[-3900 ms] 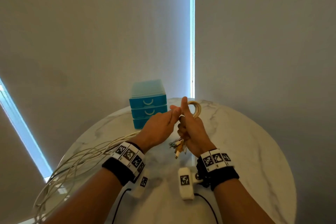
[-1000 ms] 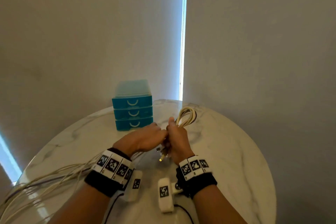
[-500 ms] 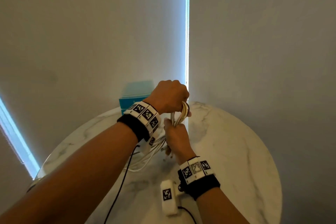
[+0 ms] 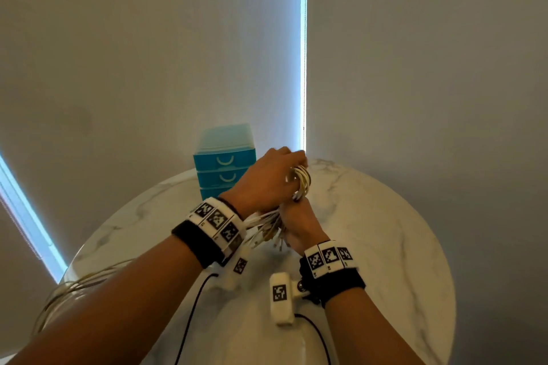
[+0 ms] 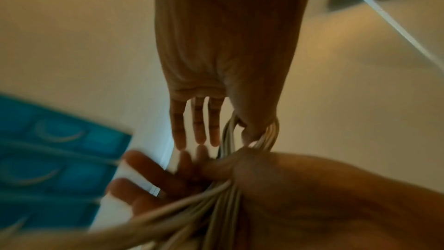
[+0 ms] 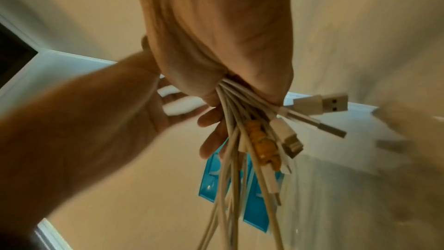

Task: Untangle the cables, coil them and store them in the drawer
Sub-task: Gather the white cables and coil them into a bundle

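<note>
Grey walls meeting at a bright vertical strip of light fill the upper frame of the head view, above a round white marble-patterned table in the lower half. Nearest, at the bottom centre, two small white camera blocks with black square markers hang at the wrists, thin black leads trailing down. At the lower left edge of the table, loose lengths of pale cable sweep off the rim. Mid-frame, the right hand is fisted tight round a bundle of white and cream cables; in the right wrist view their ends fan out below the fist: a USB-A plug, flat white connectors and one orange ribbed plug. Above the fist the same cables rise into a small coiled loop, several strands lying side by side. The left hand reaches over this loop from the left; in the left wrist view its thumb hooks through the loop while the other fingers stretch out straight. Farthest, at centre against the wall, stands a small turquoise plastic three-drawer unit with pale curved handles, all drawers closed
</note>
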A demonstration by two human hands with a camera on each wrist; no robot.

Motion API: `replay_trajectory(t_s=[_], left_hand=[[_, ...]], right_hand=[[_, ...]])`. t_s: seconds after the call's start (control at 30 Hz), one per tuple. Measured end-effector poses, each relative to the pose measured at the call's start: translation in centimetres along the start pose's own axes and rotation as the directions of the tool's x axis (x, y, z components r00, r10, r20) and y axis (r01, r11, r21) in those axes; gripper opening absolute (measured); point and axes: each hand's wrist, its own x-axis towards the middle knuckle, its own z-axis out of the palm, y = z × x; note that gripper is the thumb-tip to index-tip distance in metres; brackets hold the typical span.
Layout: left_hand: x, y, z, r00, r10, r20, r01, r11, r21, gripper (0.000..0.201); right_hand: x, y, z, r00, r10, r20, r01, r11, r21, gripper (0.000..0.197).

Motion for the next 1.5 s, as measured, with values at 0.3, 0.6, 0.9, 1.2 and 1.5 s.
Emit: replay_trajectory(t_s=[0.3,0.6,0.9,1.2,1.5], left_hand=[[-6.4,-6.1,0.3,0.757,-0.287,0.588,0.371,0.928,-0.025,0.126],[-5.9,-8.0,-2.1,0.747,-0.263,0.61,0.51,0.815,-0.273,0.048],[-6.3,-9.7,-1.2,0.724,-0.206,0.659,0.572,0.714,-0.405,0.054],[-6.2,-9.9,0.0,0.658,-0.14,0.74,0.655,0.592,-0.47,0.036],[-6.2,-9.4,-0.3,0.556,-0.483,0.676,0.678,0.734,-0.034,0.058]], right_hand=[[-0.6,-1.0,-0.3,1.0,-0.026,-0.009,0.027,0.995,0.098,0.05],[-0.6,-0.6,0.0,0.997,-0.07,-0.027,0.073,0.987,0.143,0.05],[-0.8,-1.8,-0.4,0.992,0.093,0.09,-0.129,0.731,0.67,0.039],[-0.7,-2.0,-0.7,0.988,0.144,0.061,-0.146,0.7,0.699,0.052],[-0.4,-2.7,2.9,0.942,-0.004,-0.335,-0.009,0.999,-0.038,0.027]])
